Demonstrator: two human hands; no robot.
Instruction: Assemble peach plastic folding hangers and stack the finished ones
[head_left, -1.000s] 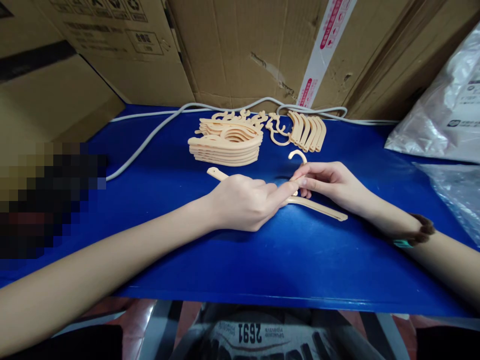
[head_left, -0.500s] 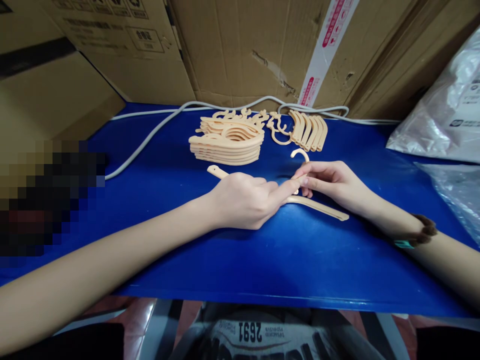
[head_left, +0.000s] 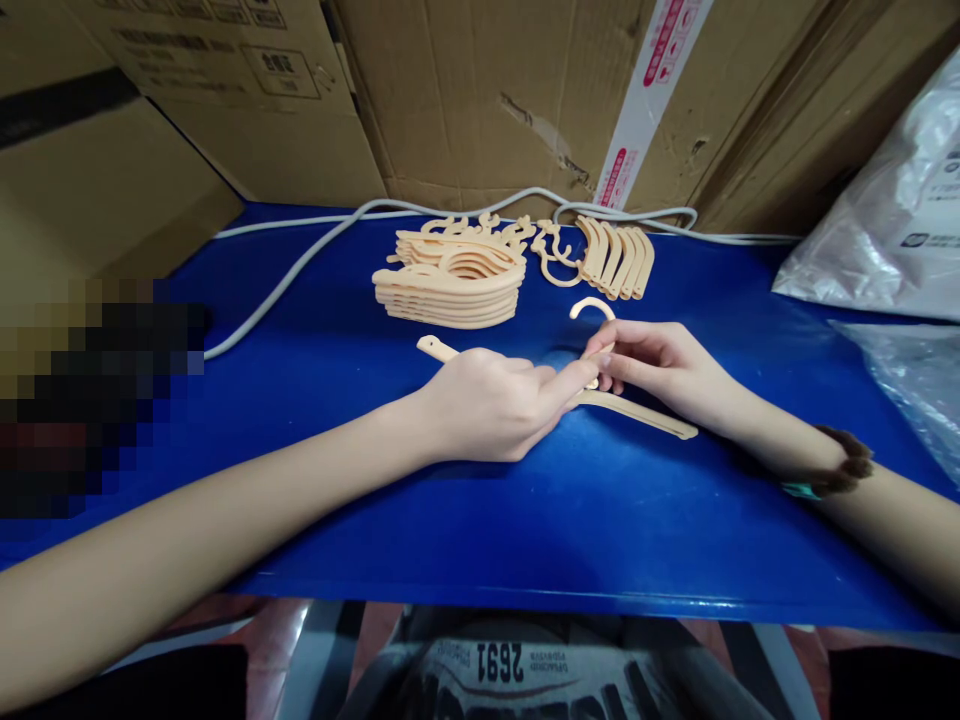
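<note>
My left hand (head_left: 502, 405) is closed around a beige plastic hanger arm (head_left: 437, 348), whose holed end sticks out on the left. My right hand (head_left: 645, 358) pinches a beige hanger hook (head_left: 595, 305), its curve standing up above the fingers. The two hands meet where the hook's lower end comes to the arms; my fingers hide most of that joint. Another hanger arm (head_left: 641, 413) slopes down to the right beneath my right hand. Whether it is joined to the left arm I cannot tell.
Behind my hands lie a stack of beige hanger parts (head_left: 450, 305), loose hooks (head_left: 559, 265) and a row of curved arms (head_left: 619, 260) on the blue table (head_left: 480, 540). A white cable (head_left: 300, 262) runs along cardboard boxes (head_left: 480, 100). Plastic bags (head_left: 885, 230) lie at the right.
The hook has tilted slightly to the left in my right fingers, and its lower end sits closer to the hanger arm. Both hands have stayed nearly in place.
</note>
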